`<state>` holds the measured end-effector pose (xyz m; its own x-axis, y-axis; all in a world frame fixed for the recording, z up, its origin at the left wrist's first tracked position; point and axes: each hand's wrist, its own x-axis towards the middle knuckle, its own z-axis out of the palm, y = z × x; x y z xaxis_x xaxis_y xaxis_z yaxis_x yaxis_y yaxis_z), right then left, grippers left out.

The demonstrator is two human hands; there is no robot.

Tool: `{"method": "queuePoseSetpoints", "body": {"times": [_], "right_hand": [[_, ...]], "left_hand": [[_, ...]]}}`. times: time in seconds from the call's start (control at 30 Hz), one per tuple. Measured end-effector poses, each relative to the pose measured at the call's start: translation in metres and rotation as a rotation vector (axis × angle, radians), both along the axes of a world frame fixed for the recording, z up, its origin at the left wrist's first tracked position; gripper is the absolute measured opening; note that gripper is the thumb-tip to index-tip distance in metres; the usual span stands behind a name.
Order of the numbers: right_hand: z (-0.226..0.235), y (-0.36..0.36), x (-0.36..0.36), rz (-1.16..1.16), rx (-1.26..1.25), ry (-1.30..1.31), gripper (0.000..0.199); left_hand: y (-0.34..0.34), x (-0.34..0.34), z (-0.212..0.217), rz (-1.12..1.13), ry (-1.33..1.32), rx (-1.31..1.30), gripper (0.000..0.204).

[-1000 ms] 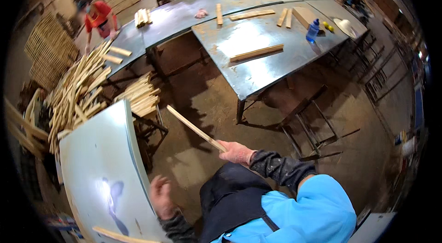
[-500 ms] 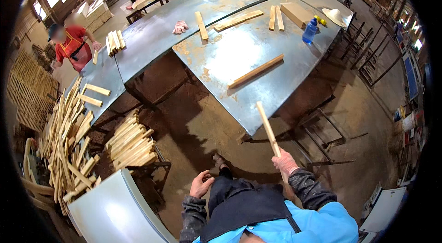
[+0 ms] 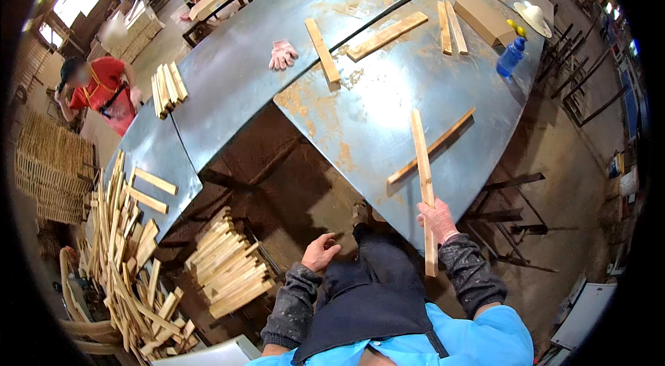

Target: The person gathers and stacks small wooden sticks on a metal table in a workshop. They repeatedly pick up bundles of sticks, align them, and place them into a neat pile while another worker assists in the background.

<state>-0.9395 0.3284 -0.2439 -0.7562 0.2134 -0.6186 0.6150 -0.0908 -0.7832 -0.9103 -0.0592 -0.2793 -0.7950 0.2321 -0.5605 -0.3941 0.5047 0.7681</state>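
Observation:
In my right hand, which wears a pinkish glove, a long wooden strip is gripped near its lower end. The strip points away from me over the metal-topped table. Its far part crosses above another wooden strip that lies slantwise on the table. My bare left hand hangs in front of my apron, away from the table, with nothing in it; the fingers are loosely curled and the thumb stands apart.
More strips lie farther back, near a pink glove, a cardboard box, a blue bottle and a straw hat. At left are a stacked pile, a jumbled heap and a co-worker in red.
I have come closer to the table. The strip in my right hand has swung more upright and now reaches over the tabletop. The co-worker has bent and raised an arm toward the head.

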Motion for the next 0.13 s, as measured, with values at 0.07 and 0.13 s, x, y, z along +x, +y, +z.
{"method": "queuePoseSetpoints", "body": {"times": [0.07, 0.13], "right_hand": [[-0.012, -0.009, -0.052, 0.016, -0.060, -0.006, 0.058], [-0.031, -0.022, -0.106, 0.063, -0.167, 0.057, 0.064]], "left_hand": [[-0.001, -0.041, -0.010, -0.026, -0.046, 0.016, 0.061], [-0.013, -0.081, -0.032, -0.131, -0.055, -0.078, 0.068]]}}
